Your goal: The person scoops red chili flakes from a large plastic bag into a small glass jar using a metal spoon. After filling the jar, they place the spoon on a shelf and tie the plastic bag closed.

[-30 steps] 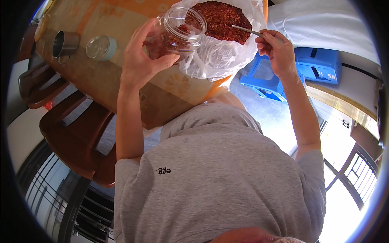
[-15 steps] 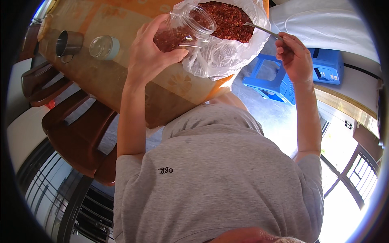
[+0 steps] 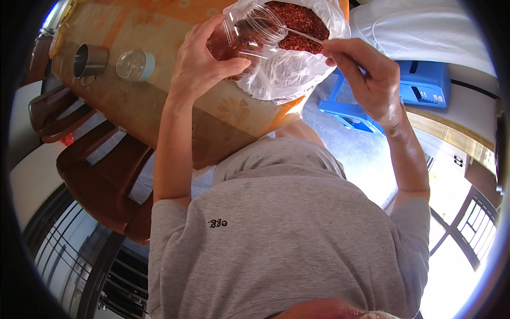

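Observation:
My left hand [image 3: 204,61] is wrapped round a clear jar [image 3: 247,40], tilted with its open mouth toward the right. Red flakes lie inside the jar. Between the fingers of my right hand [image 3: 366,74] is the handle of a thin metal spoon [image 3: 304,35]. Its far end reaches into the jar's mouth, and the bowl is hard to make out through the plastic. Under and behind the jar, a white plastic bag [image 3: 284,80] lies open, holding a heap of crushed red chili flakes [image 3: 304,21].
Farther left on the patterned orange tablecloth [image 3: 164,106] stand a metal cup [image 3: 91,61] and a small glass jar with a pale lid [image 3: 135,65]. Brown chairs [image 3: 109,175] line the table's left side. Blue plastic stools [image 3: 422,85] are at the right, below a white cover [image 3: 425,32].
My right hand has moved left with the spoon, whose end went from the chili flakes in the bag into the jar's mouth. The left hand and jar have barely moved.

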`<state>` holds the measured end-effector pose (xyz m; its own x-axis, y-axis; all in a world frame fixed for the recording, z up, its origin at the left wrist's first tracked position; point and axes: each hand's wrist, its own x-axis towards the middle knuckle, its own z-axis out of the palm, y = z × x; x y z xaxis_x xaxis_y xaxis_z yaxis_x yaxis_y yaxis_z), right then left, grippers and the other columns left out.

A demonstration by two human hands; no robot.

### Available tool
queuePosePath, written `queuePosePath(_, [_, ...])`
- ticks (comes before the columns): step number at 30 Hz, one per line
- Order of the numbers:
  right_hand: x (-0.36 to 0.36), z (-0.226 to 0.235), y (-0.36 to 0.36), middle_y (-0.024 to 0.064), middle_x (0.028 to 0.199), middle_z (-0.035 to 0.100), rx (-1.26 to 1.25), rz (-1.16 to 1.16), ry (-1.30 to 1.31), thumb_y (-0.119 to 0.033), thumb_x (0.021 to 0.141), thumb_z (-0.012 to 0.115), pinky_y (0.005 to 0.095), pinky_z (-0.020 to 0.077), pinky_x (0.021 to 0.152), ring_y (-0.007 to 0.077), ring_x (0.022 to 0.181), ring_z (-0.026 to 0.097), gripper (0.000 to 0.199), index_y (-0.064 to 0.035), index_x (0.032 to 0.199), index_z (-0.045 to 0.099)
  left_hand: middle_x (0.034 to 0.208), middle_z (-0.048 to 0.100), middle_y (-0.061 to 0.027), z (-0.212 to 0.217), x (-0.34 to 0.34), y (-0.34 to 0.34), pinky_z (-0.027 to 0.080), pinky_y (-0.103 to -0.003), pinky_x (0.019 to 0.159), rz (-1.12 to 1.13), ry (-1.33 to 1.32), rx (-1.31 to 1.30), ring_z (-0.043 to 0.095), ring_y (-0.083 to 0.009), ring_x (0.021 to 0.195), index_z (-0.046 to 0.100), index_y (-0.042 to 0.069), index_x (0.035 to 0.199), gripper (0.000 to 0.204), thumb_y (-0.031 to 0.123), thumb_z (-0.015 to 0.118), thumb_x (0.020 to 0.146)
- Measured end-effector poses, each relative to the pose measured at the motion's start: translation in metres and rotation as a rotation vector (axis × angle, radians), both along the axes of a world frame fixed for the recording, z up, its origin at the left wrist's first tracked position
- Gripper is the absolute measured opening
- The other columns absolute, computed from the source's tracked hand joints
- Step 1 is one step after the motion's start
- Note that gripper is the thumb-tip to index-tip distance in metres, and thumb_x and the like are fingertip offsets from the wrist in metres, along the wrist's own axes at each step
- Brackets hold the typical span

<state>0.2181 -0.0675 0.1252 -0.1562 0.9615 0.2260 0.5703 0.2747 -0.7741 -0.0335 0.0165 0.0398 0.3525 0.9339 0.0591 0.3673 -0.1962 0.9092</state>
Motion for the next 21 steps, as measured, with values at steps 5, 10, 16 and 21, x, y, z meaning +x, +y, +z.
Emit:
queuePosePath(5, [0.016,0.003,-0.018,0.0086,0.087,0.066,0.067,-0.033,0.154,0.001,0.088,0.056,0.0243,0.0539,0.069,0.0134,0.077,0.064,0.016,0.0013,0.102,0.063,0.110,0.053,-0.0108,0.000,-0.004,-0.004,0.046,-0.033,0.087,-0.009,-0.061,-0.016,0.055,-0.0212,0.102,0.051,0.003,0.123,0.075,0.018,0.080,0.056])
queuePosePath(10, [0.030,-0.001,-0.021,0.0087,0.084,0.067,0.091,-0.268,0.251,-0.006,0.092,0.052,0.0227,0.0518,0.064,0.0116,0.072,0.064,0.015,0.0018,0.101,0.061,0.113,0.053,-0.0093,-0.013,-0.016,-0.004,0.043,-0.032,0.090,-0.037,-0.132,-0.019,0.054,-0.0192,0.104,0.048,0.003,0.125,0.076,0.016,0.080,0.057])
queuePosePath(16, [0.041,-0.074,0.014,0.0087,0.077,0.066,0.100,-0.403,-0.008,-0.008,0.090,0.054,0.0231,0.0499,0.060,0.0107,0.066,0.063,0.013,0.0017,0.096,0.060,0.120,0.052,-0.0074,-0.028,-0.037,-0.010,0.036,-0.033,0.098,-0.119,-0.513,-0.235,0.049,-0.0175,0.112,0.042,-0.001,0.129,0.078,0.006,0.077,0.060])
queuePosePath(21, [0.029,-0.098,0.035,0.0068,0.073,0.065,0.056,-0.422,0.057,-0.011,0.090,0.054,0.0230,0.0475,0.056,0.0089,0.063,0.059,0.014,0.0009,0.095,0.060,0.124,0.050,-0.0095,-0.028,-0.037,-0.016,0.033,-0.033,0.102,-0.125,-0.563,-0.203,0.045,-0.0186,0.117,0.038,-0.003,0.131,0.081,0.000,0.077,0.061])
